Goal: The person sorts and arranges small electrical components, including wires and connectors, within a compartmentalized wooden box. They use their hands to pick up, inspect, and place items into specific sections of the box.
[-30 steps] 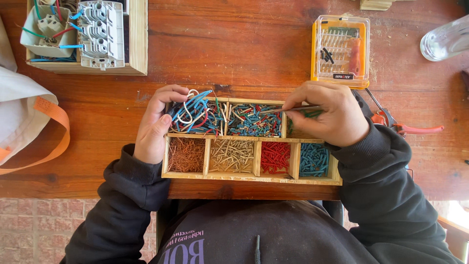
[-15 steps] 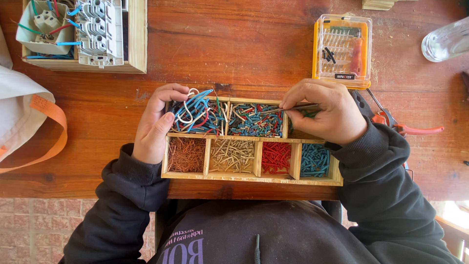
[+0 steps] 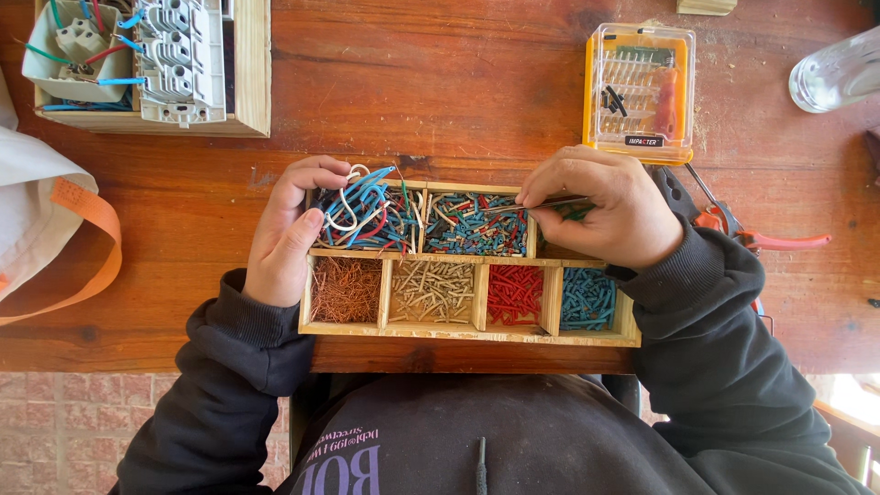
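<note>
The right hand [image 3: 610, 213] pinches slim metal tweezers [image 3: 536, 204] over the mixed-wire compartment of the wooden tray [image 3: 467, 335] on the counter [image 3: 412, 110]. The left hand [image 3: 291, 229] grips the tray's left end, thumb among looped wires [image 3: 362, 215].

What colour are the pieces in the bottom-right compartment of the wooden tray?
Blue pieces, clearest in the head view.

A reddish-brown, scratched wooden tabletop [image 3: 440, 101] spreads beneath and beyond both hands, lit by bright daylight. Below its near edge, lower left of the left hand, lies a pale brick-paved floor [image 3: 64, 431]. Strong sunlight glares at the lower right corner.
</note>
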